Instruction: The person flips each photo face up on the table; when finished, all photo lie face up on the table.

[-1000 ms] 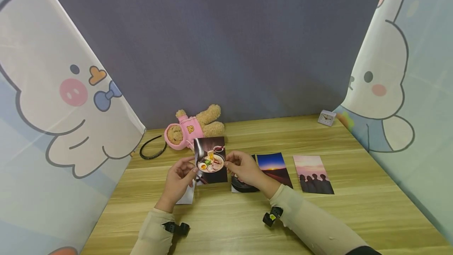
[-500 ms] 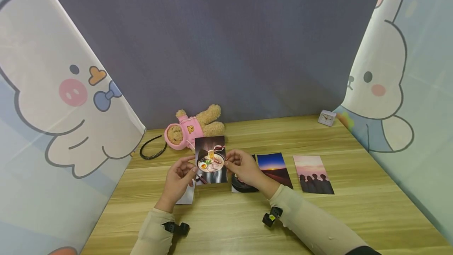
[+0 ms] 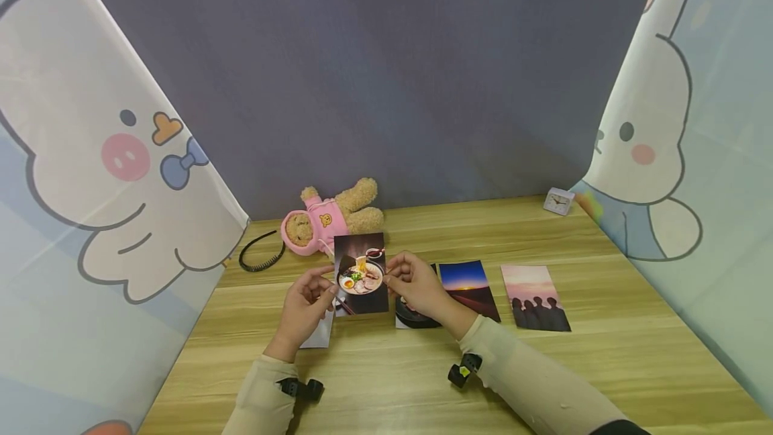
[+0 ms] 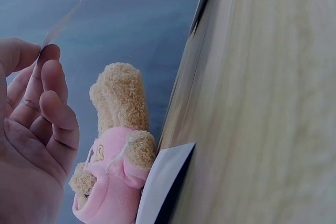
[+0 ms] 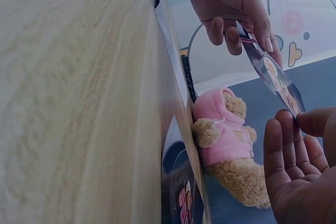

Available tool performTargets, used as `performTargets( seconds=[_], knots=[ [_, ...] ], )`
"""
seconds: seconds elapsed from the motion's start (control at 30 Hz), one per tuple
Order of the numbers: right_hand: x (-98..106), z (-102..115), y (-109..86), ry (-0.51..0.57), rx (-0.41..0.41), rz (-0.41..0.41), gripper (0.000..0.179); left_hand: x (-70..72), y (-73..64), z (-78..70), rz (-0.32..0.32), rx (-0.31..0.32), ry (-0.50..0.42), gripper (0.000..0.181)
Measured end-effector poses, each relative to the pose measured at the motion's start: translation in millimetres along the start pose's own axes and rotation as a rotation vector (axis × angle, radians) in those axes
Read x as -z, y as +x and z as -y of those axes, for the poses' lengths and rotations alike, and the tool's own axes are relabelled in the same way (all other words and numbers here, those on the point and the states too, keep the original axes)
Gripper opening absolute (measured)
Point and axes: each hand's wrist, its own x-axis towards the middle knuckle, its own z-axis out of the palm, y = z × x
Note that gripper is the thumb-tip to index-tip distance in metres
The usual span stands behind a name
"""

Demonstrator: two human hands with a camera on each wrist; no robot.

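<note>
A glossy photo of a ramen bowl point(image 3: 361, 274) is held up off the table between both hands. My left hand point(image 3: 306, 307) pinches its left edge between thumb and fingers, and my right hand point(image 3: 418, 287) pinches the right edge. In the left wrist view the photo point(image 4: 65, 20) shows almost edge-on, slightly bowed. Beneath my left hand lies a pale photo point(image 3: 319, 333), mostly hidden. A photo of a dark dish point(image 3: 417, 317) lies partly covered by my right hand, with food showing on it in the right wrist view. Beside it is a sunset photo point(image 3: 466, 284).
A photo of silhouetted people point(image 3: 535, 297) lies farther right. Behind my hands are a teddy bear in a pink hoodie point(image 3: 329, 220) and a black headband point(image 3: 261, 252). A small white clock point(image 3: 558, 201) stands at the back right. Cartoon-printed curtains point(image 3: 646, 113) flank the wooden table point(image 3: 386, 381).
The ramen photo has tilted slightly and shifted a touch to the right, with less glare on it. Both hands keep their hold; the other things stay put.
</note>
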Motion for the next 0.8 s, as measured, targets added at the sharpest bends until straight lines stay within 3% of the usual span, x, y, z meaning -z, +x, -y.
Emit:
performTargets(
  seconds=[0.53,0.8],
  knots=[
    [0.0,-1.8,0.1,-0.017,-0.010,0.014,0.022,0.0,1.2,-0.5,-0.028,0.032,0.039,0.036],
    [-1.3,-3.0,-0.6,0.031,-0.014,0.045,0.028,0.1,1.0,2.2,-0.062,0.066,0.055,0.033]
  ],
)
